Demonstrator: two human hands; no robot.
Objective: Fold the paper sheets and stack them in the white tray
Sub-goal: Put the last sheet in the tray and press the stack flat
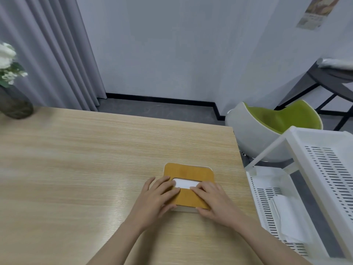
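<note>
two bare forearms reach in from the bottom edge over a pale wood-grain worktop. the left hand lies flat, fingers straight and close together, pressing down on the left part of a mustard-yellow holder with rounded corners; its thumb runs along the holder's near edge. the right hand mirrors it on the right part, fingers straight and flat, thumb low at the near right corner. the fingertips of both hands meet at a slot in the holder's top where a strip of white paper sheet shows between them. whether either hand is pinching that paper or only pressing beside it cannot be told. a thin pale edge shows under the holder's near side.

just off the worktop's right edge stands a white tray with slotted walls, the lower level of a white rack; folded paper lies inside it, near the front. a second white slotted tray, the upper tray, sits above and to the right on white posts.

beyond the rack is a chair with a white shell and green seat. farther right stands a dark stand with something white on top. at the worktop's far left corner is a dark glass vase with white flowers. behind that hangs a grey curtain, beside a pale wall with a black skirting strip and a blurred poster at the upper right.
</note>
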